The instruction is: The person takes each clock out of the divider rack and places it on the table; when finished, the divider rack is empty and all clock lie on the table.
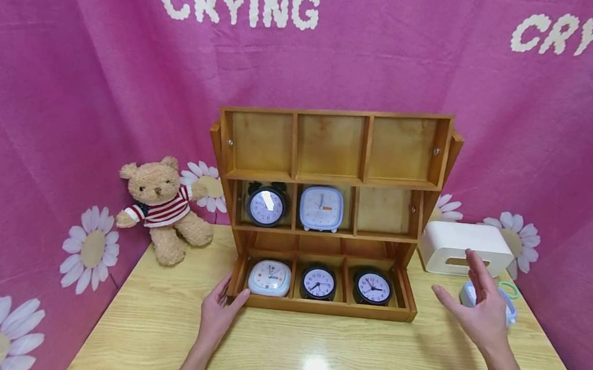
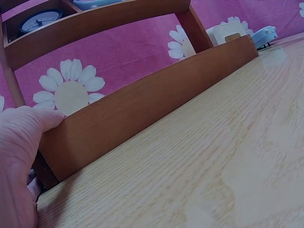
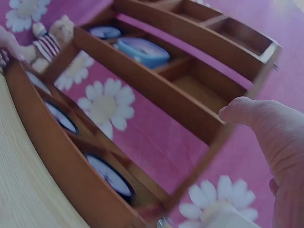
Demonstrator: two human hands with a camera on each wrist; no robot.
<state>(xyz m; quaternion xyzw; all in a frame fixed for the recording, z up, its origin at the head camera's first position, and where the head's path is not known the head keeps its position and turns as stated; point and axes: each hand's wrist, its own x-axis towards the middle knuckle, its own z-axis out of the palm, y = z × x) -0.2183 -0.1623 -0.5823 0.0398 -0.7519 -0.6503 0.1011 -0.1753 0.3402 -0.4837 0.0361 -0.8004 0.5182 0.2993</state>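
A three-tier wooden display shelf [image 1: 318,307] stands on the table. My left hand [image 1: 217,312] grips its lower left corner, thumb on the front board's top edge and fingers round the side. In the bottom tier sit a pale blue alarm clock [image 1: 270,277] and two black alarm clocks, one in the middle [image 1: 318,283], one at right [image 1: 373,287]. The middle tier holds a black twin-bell alarm clock [image 1: 266,206] and a lavender square alarm clock [image 1: 321,208]. Over the table, right of the shelf, my right hand [image 1: 485,316] is raised with fingers spread, partly covering a light blue alarm clock [image 1: 508,311].
A white tissue box [image 1: 467,239] stands just right of the shelf, with a green ring [image 1: 509,290] in front of it. On the left a teddy bear [image 1: 163,212] in a striped shirt leans against the pink curtain [image 1: 390,59]. The wooden table [image 1: 273,346] runs up to the curtain.
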